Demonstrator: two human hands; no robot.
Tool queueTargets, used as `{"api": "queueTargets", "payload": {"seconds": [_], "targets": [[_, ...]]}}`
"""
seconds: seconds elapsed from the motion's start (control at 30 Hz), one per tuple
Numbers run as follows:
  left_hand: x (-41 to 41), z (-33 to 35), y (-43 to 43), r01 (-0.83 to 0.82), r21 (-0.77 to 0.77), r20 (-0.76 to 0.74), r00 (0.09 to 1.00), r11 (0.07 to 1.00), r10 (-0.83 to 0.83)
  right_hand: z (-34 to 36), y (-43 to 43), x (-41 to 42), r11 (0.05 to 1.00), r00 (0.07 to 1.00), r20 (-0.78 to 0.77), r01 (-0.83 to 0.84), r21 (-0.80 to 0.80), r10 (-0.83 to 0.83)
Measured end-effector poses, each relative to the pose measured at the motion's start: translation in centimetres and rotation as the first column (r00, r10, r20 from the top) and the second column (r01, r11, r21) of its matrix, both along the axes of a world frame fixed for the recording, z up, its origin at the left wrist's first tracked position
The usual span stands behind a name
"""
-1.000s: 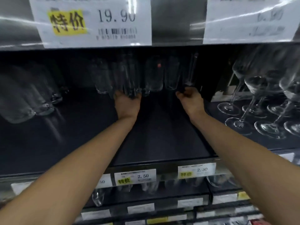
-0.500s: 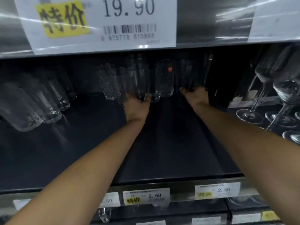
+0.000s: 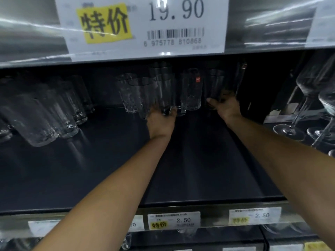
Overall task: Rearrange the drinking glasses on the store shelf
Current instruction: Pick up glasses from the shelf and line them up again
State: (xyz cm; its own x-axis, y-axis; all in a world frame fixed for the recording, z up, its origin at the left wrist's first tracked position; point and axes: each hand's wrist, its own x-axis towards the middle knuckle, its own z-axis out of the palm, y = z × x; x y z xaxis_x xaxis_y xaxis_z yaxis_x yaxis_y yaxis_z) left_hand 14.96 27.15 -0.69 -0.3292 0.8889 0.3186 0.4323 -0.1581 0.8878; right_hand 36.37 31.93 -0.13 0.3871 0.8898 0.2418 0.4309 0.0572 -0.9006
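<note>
A dark shelf [image 3: 199, 169] spreads out below the 19.90 price tag [image 3: 145, 24], which hangs on the shelf edge above. Below and far left of that tag stands a group of tumblers [image 3: 41, 120], blurred and leaning in this wide view. Below and far right of the tag are stemmed wine glasses [image 3: 308, 98], standing on their feet. Straight under the tag, at the back of the shelf, a tight cluster of drinking glasses [image 3: 137, 93] stands upright. The left grip [image 3: 160, 122] reaches in under the tag's barcode, fingers and thumb curled round the base of a tall glass [image 3: 165, 87] in that cluster. The right grip [image 3: 226, 107], below the tag's right edge, closes round the foot of a clear glass [image 3: 215, 82], its thumb pressed on the near side. Between the two held glasses stands a glass with a red sticker [image 3: 192, 91]. Far below the tag, two small 2.50 labels [image 3: 174, 220] sit on the shelf's front edge.
</note>
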Motion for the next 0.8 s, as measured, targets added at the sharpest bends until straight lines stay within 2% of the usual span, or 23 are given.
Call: {"api": "queueTargets", "payload": {"seconds": [0.3, 0.43, 0.57, 0.63, 0.8], "targets": [[-0.4, 1.0, -4.7, 0.078, -0.060, -0.126, 0.988, 0.995, -0.085, -0.6, -5.8, 0.0, 0.996, 0.997, 0.026, -0.074, 0.058, 0.073], [-1.5, 1.1, -8.1, 0.183, -0.097, -0.149, 0.969, 0.978, -0.196, -1.3, -9.0, 0.6, 0.991, 0.985, -0.113, -0.130, -0.016, 0.127], [-2.7, 1.8, -10.7, 0.270, -0.213, -0.131, 0.944, 0.939, -0.301, -1.1, -12.5, 1.6, 0.974, 0.953, -0.218, -0.223, -0.040, 0.210], [-3.1, 2.2, -11.9, 0.312, -0.229, -0.084, 0.938, 0.922, -0.338, -1.1, -14.6, 1.9, 0.958, 0.916, -0.300, -0.285, -0.022, 0.266], [-2.4, 2.8, -13.8, 0.366, -0.117, 0.164, 0.924, 0.923, -0.345, -0.2, -19.2, 1.5, 0.921, 0.818, -0.441, -0.386, 0.057, 0.370]]}}
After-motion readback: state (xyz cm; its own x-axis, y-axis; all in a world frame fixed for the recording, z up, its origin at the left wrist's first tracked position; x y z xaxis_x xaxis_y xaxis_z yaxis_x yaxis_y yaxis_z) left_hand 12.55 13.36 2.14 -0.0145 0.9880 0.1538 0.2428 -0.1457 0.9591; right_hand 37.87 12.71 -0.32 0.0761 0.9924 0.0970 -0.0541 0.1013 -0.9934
